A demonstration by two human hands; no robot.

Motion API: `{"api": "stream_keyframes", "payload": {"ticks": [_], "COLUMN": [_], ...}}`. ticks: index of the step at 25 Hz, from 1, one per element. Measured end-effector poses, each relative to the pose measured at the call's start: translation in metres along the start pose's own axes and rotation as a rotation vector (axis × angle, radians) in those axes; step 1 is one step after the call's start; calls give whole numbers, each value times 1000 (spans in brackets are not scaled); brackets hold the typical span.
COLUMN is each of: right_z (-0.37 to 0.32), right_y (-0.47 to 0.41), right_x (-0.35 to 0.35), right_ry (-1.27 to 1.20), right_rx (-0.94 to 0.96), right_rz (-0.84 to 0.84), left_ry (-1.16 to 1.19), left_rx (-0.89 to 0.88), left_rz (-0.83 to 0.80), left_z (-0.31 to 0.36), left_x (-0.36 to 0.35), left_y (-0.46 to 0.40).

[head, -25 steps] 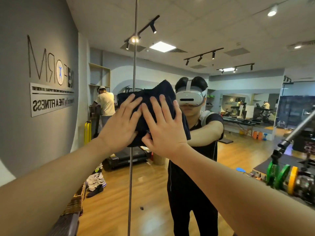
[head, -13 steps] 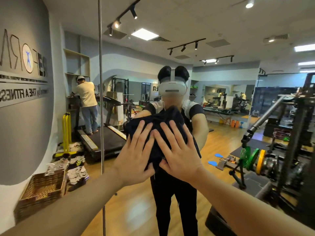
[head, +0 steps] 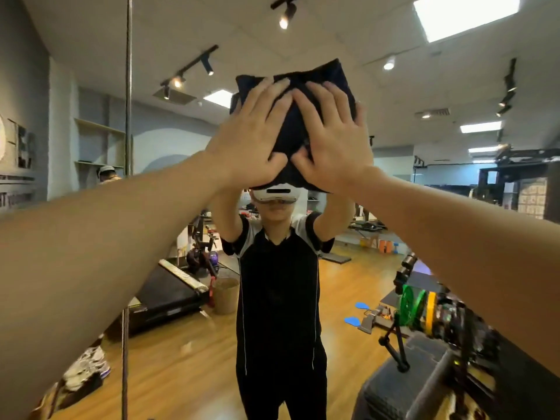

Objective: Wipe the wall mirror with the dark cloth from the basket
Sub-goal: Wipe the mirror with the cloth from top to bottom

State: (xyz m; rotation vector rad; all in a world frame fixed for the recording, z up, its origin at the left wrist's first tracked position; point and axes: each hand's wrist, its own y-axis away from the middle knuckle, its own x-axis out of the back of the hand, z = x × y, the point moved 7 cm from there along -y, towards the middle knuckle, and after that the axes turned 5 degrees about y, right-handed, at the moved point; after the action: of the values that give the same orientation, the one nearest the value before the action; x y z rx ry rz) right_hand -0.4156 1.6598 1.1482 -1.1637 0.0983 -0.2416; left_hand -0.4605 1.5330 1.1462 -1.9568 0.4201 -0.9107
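A folded dark cloth [head: 295, 125] lies flat against the wall mirror [head: 394, 183], high up at about head height. My left hand [head: 251, 137] presses on its left half with fingers spread and straight. My right hand [head: 333, 137] presses on its right half the same way, thumbs nearly meeting at the cloth's lower middle. Both arms reach up and forward. The mirror reflects a person in a black shirt and white headset behind the cloth. The basket is not in view.
A vertical metal seam [head: 128, 86] splits the mirror at the left. Reflected in the glass are a treadmill [head: 169, 289], shoes on the floor [head: 88, 368], coloured weight plates [head: 415, 304] and a wooden gym floor. A grey wall with lettering [head: 18, 153] stands at the far left.
Both hands slid the cloth up the mirror from chest height to above head height. The view tilted upward, and the basket at the lower left dropped out of sight.
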Motion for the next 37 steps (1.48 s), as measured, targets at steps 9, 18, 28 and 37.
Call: {"api": "stream_keyframes", "payload": {"ticks": [9, 18, 28, 37], "right_z": [-85, -213, -200, -238], "right_y": [157, 177, -72, 79], "right_x": [-4, -24, -26, -26], "right_ry": [-119, -105, -167, -221], "right_rx": [-53, 111, -104, 90], "right_rz": [-75, -234, -38, -110], "left_ry": [34, 133, 55, 4], "left_rx": [36, 173, 292, 292], "left_rz": [-54, -150, -49, -150], "left_z": [44, -5, -153, -76], "left_x": [-66, -53, 72, 1], "left_y": [155, 273, 101, 237]}}
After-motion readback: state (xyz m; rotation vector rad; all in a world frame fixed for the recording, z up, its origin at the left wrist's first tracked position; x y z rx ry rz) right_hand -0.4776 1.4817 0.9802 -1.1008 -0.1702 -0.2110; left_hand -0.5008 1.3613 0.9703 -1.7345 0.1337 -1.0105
